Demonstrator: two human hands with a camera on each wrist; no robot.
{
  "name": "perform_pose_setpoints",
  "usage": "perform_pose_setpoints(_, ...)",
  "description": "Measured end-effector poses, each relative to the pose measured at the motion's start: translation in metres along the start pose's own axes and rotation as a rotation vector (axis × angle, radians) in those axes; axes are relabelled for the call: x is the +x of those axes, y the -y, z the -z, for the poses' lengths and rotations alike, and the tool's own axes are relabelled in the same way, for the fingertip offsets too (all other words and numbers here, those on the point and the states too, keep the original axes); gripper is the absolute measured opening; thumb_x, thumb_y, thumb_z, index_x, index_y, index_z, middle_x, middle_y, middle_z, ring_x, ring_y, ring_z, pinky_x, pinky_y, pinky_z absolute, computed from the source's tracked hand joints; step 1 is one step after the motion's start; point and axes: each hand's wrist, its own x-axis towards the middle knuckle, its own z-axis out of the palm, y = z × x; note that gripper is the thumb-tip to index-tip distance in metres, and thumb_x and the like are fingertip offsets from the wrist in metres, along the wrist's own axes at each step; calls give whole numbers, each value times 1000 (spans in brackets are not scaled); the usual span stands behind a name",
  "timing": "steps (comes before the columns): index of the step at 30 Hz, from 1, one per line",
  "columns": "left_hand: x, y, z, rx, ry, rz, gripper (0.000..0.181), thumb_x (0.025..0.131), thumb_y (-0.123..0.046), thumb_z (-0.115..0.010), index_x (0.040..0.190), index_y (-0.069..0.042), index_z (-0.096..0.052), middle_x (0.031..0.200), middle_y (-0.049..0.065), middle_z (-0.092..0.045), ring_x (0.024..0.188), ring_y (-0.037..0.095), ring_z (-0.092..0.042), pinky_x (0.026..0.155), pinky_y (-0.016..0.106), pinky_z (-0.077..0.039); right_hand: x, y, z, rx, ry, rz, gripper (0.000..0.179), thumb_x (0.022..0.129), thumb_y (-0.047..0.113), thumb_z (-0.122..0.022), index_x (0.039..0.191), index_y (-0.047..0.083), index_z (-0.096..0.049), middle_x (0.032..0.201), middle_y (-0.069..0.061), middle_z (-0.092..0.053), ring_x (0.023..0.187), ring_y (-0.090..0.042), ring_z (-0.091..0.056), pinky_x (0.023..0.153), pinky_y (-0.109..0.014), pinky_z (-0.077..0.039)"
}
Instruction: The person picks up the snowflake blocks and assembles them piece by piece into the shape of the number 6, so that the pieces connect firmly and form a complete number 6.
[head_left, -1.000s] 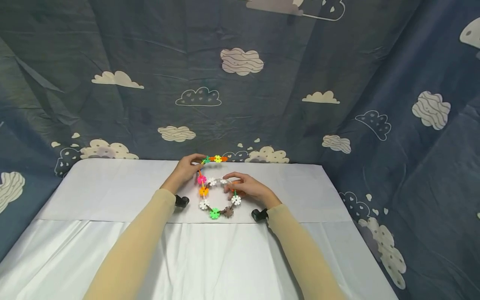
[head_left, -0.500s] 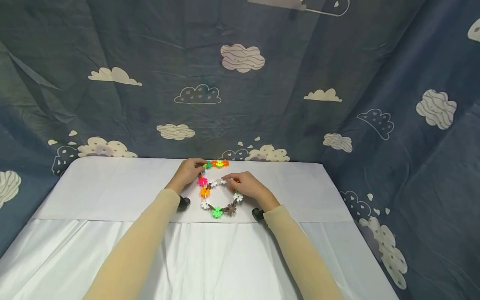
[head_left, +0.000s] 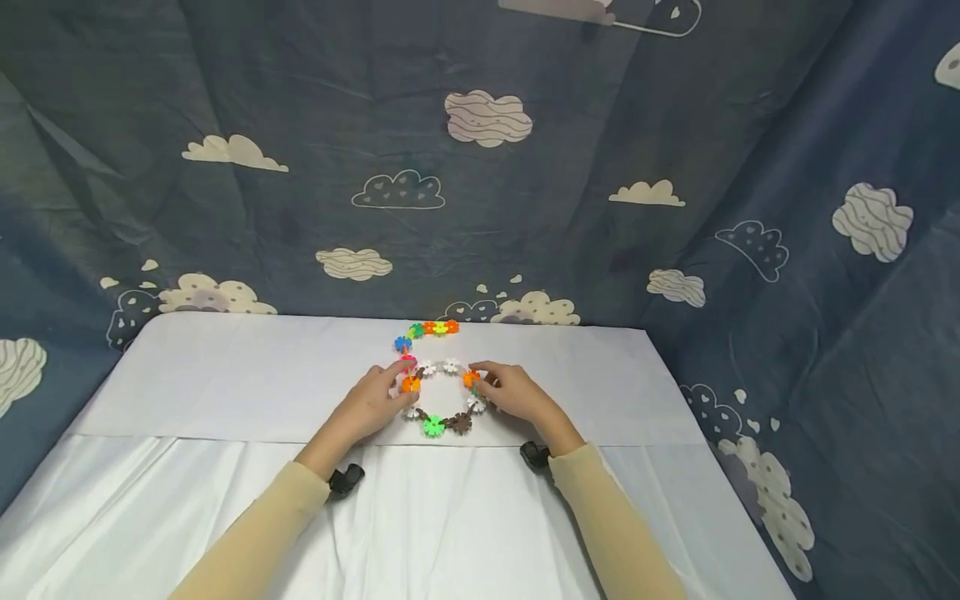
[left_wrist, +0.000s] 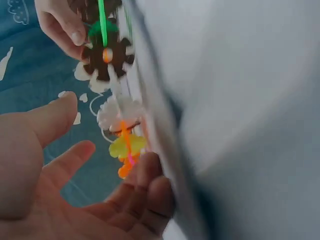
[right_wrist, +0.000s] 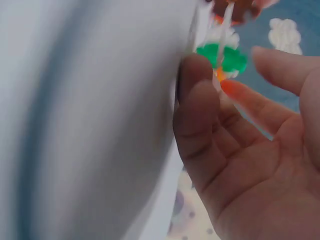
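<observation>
Interlocking snowflake discs form a chain shaped like a 6 on the white table. Its lower ring holds a green disc (head_left: 433, 426), a brown disc (head_left: 461, 423), white discs (head_left: 451, 366) and an orange disc (head_left: 471, 378). A blue disc (head_left: 402, 343) and a yellow disc (head_left: 440, 328) belong to the upper tail. My left hand (head_left: 371, 402) is at the ring's left side, thumb and fingers spread apart, fingertips near the pink and orange discs. On the right side, my right hand (head_left: 519, 395) has its fingers beside the orange disc. Whether the fingertips touch is unclear.
The white-covered table (head_left: 247, 375) ends just behind the chain's top. A dark blue curtain (head_left: 300, 208) with cloud prints hangs behind and to the right. Each wrist wears a black camera (head_left: 347, 481).
My left hand has left the tail's upper left and come down toward me to the ring's left side. My right hand has moved from the ring's top to its right side. The chain barely shifted.
</observation>
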Motion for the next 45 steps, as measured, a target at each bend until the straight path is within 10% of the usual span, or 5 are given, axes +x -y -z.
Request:
perform_pose_setpoints(22,-4,23,-15,-191,-115,-8,42,98,-23,-76,139,-17,-66,110,6,-70,91,17,-62,79,33,-50,-12,-12,-7,351,53,-48,48,109,20,-59,156,17,-51,101,-10,-72,66,-17,-65,56,-29,-55)
perform_pose_setpoints(35,-3,20,-21,-184,-96,-26,35,100,-21,-73,134,-22,-70,91,-3,-70,72,13,-55,71,30,-45,73,-17,29,630,127,-327,55,112,19,-51,165,29,-37,89,-9,-69,58,-15,-60,55,-27,-54)
perform_pose_setpoints(45,0,15,-23,-174,-106,-27,30,99,-21,-75,129,-22,-73,90,-4,-71,72,13,-55,70,30,-44,78,-18,27,614,119,-352,52,112,18,-50,162,28,-42,82,-6,-68,54,-13,-53,52,-25,-51)
